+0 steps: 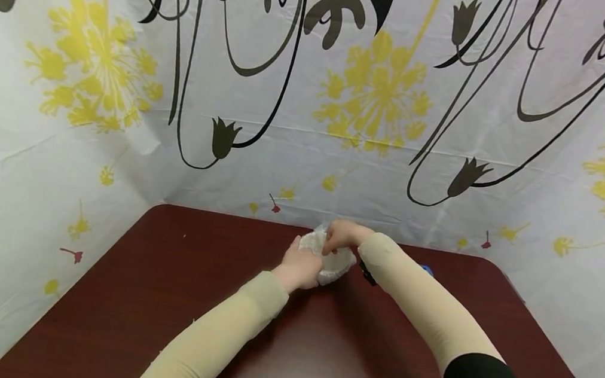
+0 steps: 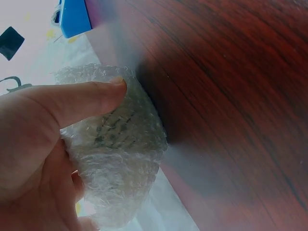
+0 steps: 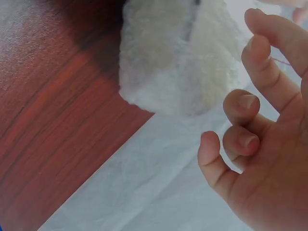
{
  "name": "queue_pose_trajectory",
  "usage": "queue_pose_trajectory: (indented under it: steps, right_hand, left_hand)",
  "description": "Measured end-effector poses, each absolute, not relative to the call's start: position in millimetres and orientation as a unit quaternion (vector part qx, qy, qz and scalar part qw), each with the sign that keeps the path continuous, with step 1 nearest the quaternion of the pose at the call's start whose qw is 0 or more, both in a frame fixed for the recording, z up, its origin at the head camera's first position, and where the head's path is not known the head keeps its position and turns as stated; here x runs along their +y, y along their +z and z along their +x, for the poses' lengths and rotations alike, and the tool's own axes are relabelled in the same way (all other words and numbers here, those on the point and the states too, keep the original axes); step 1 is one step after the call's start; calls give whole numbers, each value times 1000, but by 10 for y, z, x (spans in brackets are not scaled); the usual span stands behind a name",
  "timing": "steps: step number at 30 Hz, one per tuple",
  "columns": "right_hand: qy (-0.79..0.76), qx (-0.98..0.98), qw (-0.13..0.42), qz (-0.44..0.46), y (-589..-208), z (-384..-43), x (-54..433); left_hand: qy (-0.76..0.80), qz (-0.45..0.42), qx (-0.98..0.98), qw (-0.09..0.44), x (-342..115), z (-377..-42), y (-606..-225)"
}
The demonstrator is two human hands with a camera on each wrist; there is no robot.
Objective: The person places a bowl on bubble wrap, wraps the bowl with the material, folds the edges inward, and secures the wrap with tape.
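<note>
A bubble-wrapped packet (image 1: 335, 270) is held just above the far part of the table. My left hand (image 1: 304, 264) grips its left side; in the left wrist view the thumb lies across the clear bubble wrap (image 2: 115, 168). Dark marks show through the layers, but the thing inside cannot be made out. On the packet's upper right, my right hand (image 1: 343, 236) is bent down with thumb and forefinger together at the wrap's edge, seemingly pinching it. In the right wrist view, the other fingers (image 3: 240, 142) curl beside the pale packet (image 3: 168, 62).
The dark red wooden table (image 1: 163, 297) reaches back to a white patterned cloth (image 1: 303, 183). A blue object (image 1: 427, 269) stands at the right, mostly hidden by my right forearm; part of a blue thing (image 2: 77, 19) also shows in the left wrist view.
</note>
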State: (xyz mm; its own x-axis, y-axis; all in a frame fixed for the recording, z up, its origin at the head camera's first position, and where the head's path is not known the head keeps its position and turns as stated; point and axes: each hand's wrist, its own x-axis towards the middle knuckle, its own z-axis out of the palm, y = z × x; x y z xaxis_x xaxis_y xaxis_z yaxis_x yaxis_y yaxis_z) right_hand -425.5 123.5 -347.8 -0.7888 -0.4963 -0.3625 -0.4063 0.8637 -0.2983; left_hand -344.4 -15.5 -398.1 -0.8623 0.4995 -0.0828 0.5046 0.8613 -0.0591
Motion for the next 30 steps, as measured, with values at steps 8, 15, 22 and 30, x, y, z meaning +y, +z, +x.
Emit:
queue_pose_trajectory:
  steps: [8, 15, 22, 30]
  right_hand:
    - [-42, 954, 180, -235, -3599, -4251, 1187]
    - [-18, 961, 163, -224, -3640, -4235, 1156]
    - [-1, 963, 147, -224, -3628, -4201, 1146]
    - [16, 963, 155, -218, -3618, -4238, 1138]
  left_hand:
    - [-54, 259, 964, 40, -127, -3452, -3955]
    - [-46, 261, 964, 20, -118, -3430, -3954]
    - [-63, 275, 959, -8, -135, -3441, -3989]
    - [-81, 290, 953, 24, -133, -3502, -4005]
